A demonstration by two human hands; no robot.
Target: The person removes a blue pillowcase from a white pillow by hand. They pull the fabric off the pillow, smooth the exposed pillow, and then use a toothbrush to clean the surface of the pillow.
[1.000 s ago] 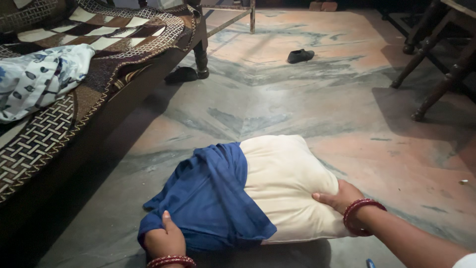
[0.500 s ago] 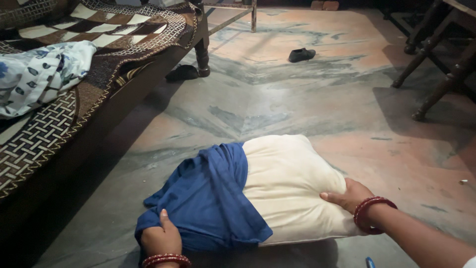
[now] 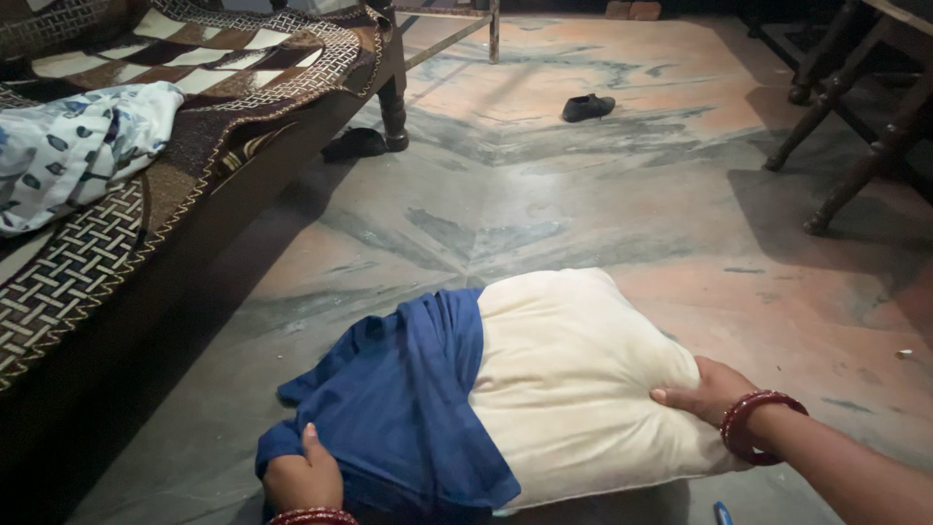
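We see the cream pillow (image 3: 573, 379) on the floor (image 3: 544, 204), half inside the blue cover (image 3: 408, 408). Left hand (image 3: 303, 476) clenches the cover's edge; right hand (image 3: 709, 391) grips the pillow's bare corner.

dim room, soft glare on floor (image 3: 544, 194), edges dark, perhaps slight blur.

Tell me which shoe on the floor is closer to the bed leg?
The dark shoe lying right beside the bed leg, partly in the bed's shadow. The other black shoe sits apart, out on the open floor farther right.
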